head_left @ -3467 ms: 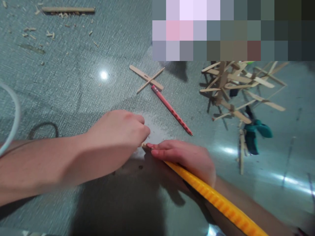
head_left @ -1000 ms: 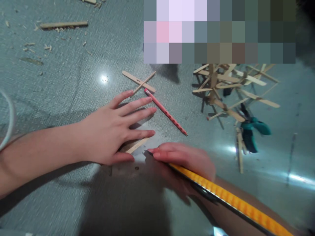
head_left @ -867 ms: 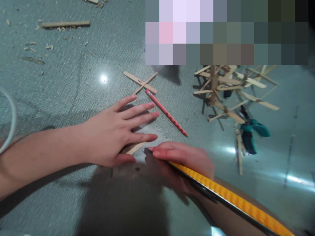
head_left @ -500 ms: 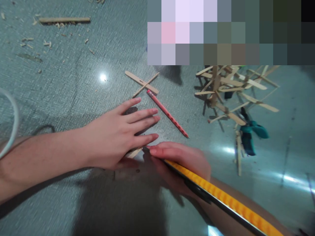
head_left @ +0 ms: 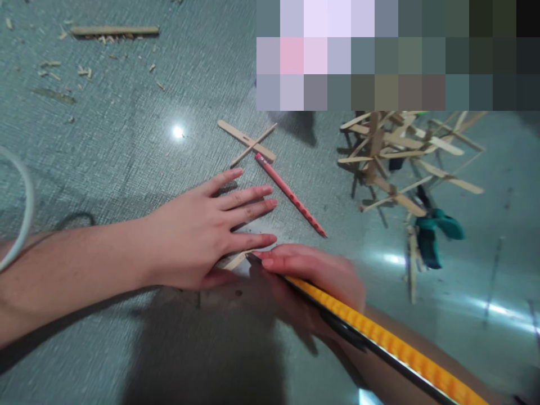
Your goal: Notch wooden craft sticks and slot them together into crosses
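Note:
My left hand (head_left: 211, 216) lies flat, fingers spread, on the grey-green textured tabletop. A pale wooden stick (head_left: 236, 259) pokes out from beneath it, most of its length hidden. In my right hand (head_left: 314, 273) is a long utility knife (head_left: 379, 337) with an orange-yellow ribbed body and black edge. Its dark tip meets the exposed end of the stick, just below a left fingertip. Beyond the fingers, a red pencil (head_left: 291, 194) lies at a slant. Near its end, a thin stick (head_left: 262, 136) crosses a flat craft stick (head_left: 232, 130) that has a small slot.
At right stands a jumbled frame of craft sticks (head_left: 405, 152), with a teal-handled clamp or tool (head_left: 429, 242) beside it. A thicker wooden stick (head_left: 116, 31) and scattered shavings (head_left: 85, 72) lie at upper left. A pale loop (head_left: 28, 197) curves over the left forearm.
The view has shifted slightly, with most things a little farther right. Both hands and the knife keep nearly the same pose at the stick.

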The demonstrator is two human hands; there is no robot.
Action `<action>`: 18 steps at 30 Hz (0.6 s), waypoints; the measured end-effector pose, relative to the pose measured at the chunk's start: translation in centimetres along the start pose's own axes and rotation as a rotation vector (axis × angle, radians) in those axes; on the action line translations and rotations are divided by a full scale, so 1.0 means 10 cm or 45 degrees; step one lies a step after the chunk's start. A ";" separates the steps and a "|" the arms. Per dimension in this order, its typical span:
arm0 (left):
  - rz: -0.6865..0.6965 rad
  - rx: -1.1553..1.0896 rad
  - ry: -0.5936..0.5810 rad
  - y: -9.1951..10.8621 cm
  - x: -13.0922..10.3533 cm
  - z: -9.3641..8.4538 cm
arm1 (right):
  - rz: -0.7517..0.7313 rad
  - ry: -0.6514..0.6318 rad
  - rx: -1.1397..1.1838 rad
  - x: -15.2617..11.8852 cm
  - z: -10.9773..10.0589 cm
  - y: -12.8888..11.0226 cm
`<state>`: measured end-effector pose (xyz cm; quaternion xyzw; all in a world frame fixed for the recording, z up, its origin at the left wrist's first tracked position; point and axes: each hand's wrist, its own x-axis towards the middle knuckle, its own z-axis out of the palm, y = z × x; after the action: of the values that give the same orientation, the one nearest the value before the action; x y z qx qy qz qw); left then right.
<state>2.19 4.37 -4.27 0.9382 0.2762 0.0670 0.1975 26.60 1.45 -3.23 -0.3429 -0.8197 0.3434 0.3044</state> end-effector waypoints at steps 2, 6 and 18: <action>-0.009 0.009 0.006 0.00 0.00 0.00 | 0.004 -0.019 0.009 -0.01 0.00 0.01; -0.002 0.003 0.015 0.00 0.00 0.01 | -0.004 -0.066 0.028 -0.04 0.00 0.03; -0.027 0.020 0.022 0.02 0.00 -0.03 | -0.070 -0.130 -0.026 -0.09 0.00 0.01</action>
<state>2.20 4.32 -3.94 0.9362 0.2882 0.0709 0.1883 27.10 0.79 -3.54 -0.3054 -0.8468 0.3434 0.2679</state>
